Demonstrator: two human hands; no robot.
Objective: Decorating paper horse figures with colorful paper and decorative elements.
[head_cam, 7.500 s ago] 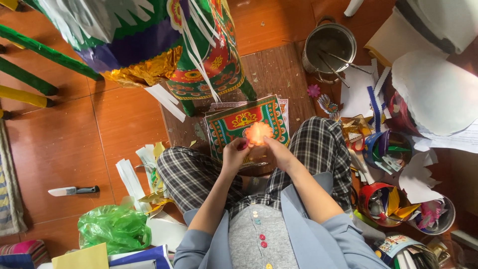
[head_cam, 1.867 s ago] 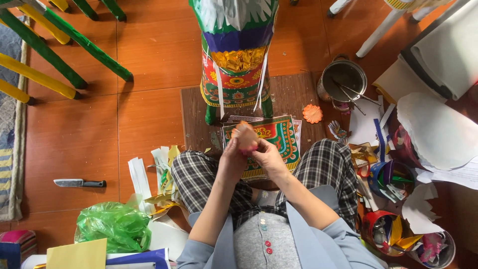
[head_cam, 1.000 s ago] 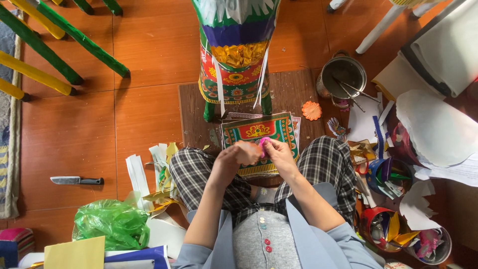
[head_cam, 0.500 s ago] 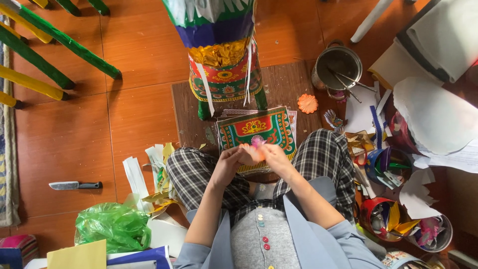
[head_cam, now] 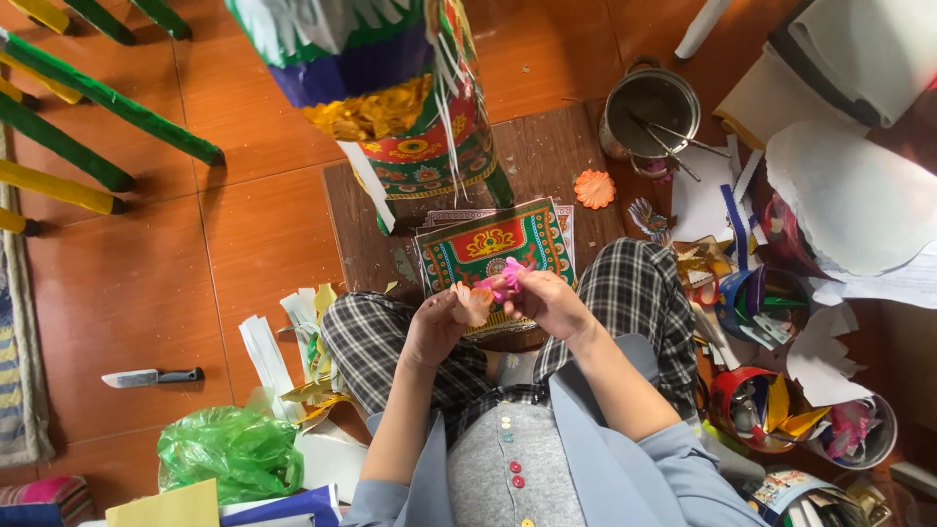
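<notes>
A small pink paper flower point(head_cam: 506, 278) is pinched in the right hand point(head_cam: 549, 303) over the lap, its long axis running from 8 to 2 o'clock, tip toward 2. An orange paper piece point(head_cam: 475, 303) is gripped by the left hand point(head_cam: 436, 327). Joining seems underway; careful alignment looks needed next. A patterned paper sheet point(head_cam: 493, 244) lies at 12 o'clock.

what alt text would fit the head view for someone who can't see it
Seated on an orange tile floor, a person's left hand and right hand together hold a small pink and orange paper ornament above a decorated panel.
</notes>
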